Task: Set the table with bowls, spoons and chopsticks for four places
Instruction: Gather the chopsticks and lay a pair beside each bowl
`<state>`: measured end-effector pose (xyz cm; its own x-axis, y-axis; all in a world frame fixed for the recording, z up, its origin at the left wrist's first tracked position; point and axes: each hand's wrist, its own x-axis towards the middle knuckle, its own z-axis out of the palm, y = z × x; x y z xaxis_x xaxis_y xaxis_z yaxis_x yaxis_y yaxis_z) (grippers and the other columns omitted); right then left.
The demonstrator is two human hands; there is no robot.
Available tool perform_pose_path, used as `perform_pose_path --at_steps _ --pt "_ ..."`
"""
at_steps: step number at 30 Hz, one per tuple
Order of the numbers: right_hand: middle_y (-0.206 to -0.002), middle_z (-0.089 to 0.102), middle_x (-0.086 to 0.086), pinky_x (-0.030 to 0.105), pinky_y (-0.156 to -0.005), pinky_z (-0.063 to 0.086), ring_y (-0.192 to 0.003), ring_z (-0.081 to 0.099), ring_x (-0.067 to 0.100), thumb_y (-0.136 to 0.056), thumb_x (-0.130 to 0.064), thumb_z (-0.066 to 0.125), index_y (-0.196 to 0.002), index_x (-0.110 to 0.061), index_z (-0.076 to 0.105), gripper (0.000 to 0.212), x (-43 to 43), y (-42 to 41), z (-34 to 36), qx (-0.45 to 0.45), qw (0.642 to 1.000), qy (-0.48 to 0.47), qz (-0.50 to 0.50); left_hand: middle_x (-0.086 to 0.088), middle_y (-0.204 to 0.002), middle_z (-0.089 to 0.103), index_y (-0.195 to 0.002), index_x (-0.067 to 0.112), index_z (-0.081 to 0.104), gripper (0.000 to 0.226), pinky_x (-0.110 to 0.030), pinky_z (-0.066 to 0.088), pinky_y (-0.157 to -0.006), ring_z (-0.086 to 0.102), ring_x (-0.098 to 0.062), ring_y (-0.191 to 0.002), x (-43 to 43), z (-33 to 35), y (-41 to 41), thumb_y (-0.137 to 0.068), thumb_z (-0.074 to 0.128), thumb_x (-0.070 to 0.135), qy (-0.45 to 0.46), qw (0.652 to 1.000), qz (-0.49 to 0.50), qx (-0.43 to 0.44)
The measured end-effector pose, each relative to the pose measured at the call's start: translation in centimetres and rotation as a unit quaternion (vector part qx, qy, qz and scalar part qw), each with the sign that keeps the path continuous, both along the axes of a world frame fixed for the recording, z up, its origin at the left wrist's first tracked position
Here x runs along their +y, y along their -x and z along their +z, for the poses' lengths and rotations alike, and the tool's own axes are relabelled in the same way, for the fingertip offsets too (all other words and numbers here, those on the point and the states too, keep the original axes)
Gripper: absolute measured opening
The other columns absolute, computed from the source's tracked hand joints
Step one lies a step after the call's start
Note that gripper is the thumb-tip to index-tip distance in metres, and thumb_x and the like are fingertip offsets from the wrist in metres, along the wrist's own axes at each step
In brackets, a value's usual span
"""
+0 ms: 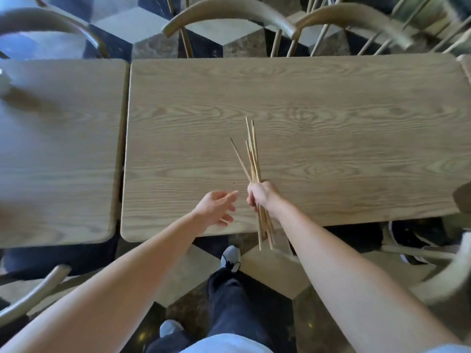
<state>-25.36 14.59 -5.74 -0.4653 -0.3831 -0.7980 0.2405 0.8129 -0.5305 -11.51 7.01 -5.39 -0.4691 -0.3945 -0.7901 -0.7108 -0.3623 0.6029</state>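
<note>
A bundle of several light wooden chopsticks (252, 151) fans out over the near middle of the wooden table (331, 110). My right hand (261, 196) grips the bundle around its middle, with the tips pointing away from me and the butt ends hanging past the table's near edge. My left hand (219, 207) hovers just to the left of it, fingers spread and relaxed, holding nothing. No bowls or spoons are in view.
A second wooden table (56, 149) stands to the left across a narrow gap. Curved wooden chairs (229, 14) line the far side, and chair backs sit at the near left (33, 294) and near right (446, 271). My legs and shoes stand on the patterned floor.
</note>
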Motion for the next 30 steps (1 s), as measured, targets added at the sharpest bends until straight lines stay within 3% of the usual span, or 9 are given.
perform_pose_path --at_steps 3,5,7,11,13,16,21,25,30 --pt "-0.053 0.044 0.000 0.022 -0.042 0.034 -0.046 0.040 0.013 -0.086 -0.006 0.042 -0.064 -0.015 0.054 0.027 -0.3 -6.8 3.6 -0.157 0.984 0.074 0.047 -0.009 -0.086 0.070 -0.102 0.008 0.063 0.058 -0.036 0.057 -0.065 0.069 -0.025 -0.076 -0.2 2.3 -3.0 -0.085 0.066 0.063 -0.090 0.987 0.106 0.084" --pt "-0.056 0.038 -0.002 0.025 -0.044 0.029 -0.045 0.035 0.011 -0.096 -0.010 0.039 -0.069 -0.017 0.052 0.031 -0.5 -11.9 5.2 -0.233 0.964 0.108 0.074 -0.007 -0.086 0.068 -0.093 0.008 0.062 0.057 -0.032 0.049 -0.054 0.061 -0.027 -0.075 -0.6 3.4 -6.1 -0.079 0.070 0.063 -0.122 0.972 0.170 0.109" --pt "-0.057 0.032 -0.002 0.027 -0.048 0.025 -0.045 0.030 0.011 -0.099 -0.010 0.039 -0.065 -0.018 0.043 0.036 -0.5 -16.5 6.1 -0.265 0.950 0.128 0.103 -0.006 -0.097 0.076 -0.096 0.008 0.069 0.051 -0.032 0.054 -0.060 0.068 -0.026 -0.079 -1.2 4.0 -10.3 -0.082 0.071 0.057 -0.123 0.959 0.223 0.125" --pt "-0.059 0.041 0.002 0.030 -0.053 0.036 -0.051 0.038 0.015 -0.102 -0.013 0.047 -0.073 -0.013 0.051 0.029 0.2 -25.2 7.3 -0.262 0.939 0.126 0.183 -0.002 -0.067 0.071 -0.080 0.010 0.066 0.044 -0.025 0.055 -0.052 0.068 -0.015 -0.055 -1.3 4.4 -20.5 -0.090 0.064 0.052 -0.102 0.947 0.266 0.147" --pt "-0.072 0.056 0.011 0.039 -0.067 0.050 -0.063 0.054 0.024 -0.102 -0.020 0.052 -0.093 -0.004 0.060 0.020 0.6 -29.9 7.8 -0.247 0.936 0.122 0.219 -0.001 -0.057 0.065 -0.080 0.010 0.059 0.042 -0.027 0.056 -0.051 0.067 -0.017 -0.051 -0.7 4.7 -25.6 -0.096 0.060 0.049 -0.083 0.940 0.299 0.142" --pt "-0.094 0.069 0.021 0.049 -0.086 0.057 -0.085 0.068 0.036 -0.102 -0.025 0.053 -0.115 0.005 0.060 0.033 1.2 -37.3 8.2 -0.272 0.923 0.099 0.255 -0.001 -0.046 0.052 -0.082 0.009 0.051 0.036 -0.034 0.058 -0.047 0.059 -0.019 -0.040 0.2 5.1 -33.7 -0.101 0.056 0.039 -0.084 0.893 0.421 0.134" --pt "-0.111 0.072 0.021 0.048 -0.093 0.056 -0.105 0.071 0.035 -0.100 -0.026 0.055 -0.123 0.000 0.059 0.035 1.4 -47.1 9.1 -0.318 0.875 0.079 0.357 0.006 -0.054 0.033 -0.099 0.017 0.065 0.019 -0.023 0.039 -0.038 0.034 -0.009 -0.042 1.1 5.7 -46.1 -0.099 0.061 0.036 -0.153 0.846 0.473 0.190" --pt "-0.115 0.071 0.021 0.048 -0.095 0.055 -0.108 0.070 0.034 -0.100 -0.019 0.055 -0.124 0.000 0.059 0.031 0.6 -51.9 9.6 -0.330 0.857 0.064 0.391 0.004 -0.057 0.034 -0.065 0.019 0.050 0.043 -0.021 0.037 -0.041 0.034 -0.010 -0.045 1.3 6.7 -51.3 -0.096 0.062 0.047 -0.194 0.831 0.485 0.191" --pt "-0.113 0.071 0.023 0.049 -0.098 0.053 -0.107 0.070 0.035 -0.098 -0.017 0.060 -0.121 0.004 0.062 0.031 -1.3 -54.5 10.4 -0.316 0.873 0.074 0.364 0.005 -0.056 0.036 -0.062 0.018 0.049 0.047 -0.018 0.035 -0.045 0.033 -0.007 -0.047 -0.5 8.0 -53.9 -0.099 0.056 0.045 -0.215 0.810 0.495 0.228"
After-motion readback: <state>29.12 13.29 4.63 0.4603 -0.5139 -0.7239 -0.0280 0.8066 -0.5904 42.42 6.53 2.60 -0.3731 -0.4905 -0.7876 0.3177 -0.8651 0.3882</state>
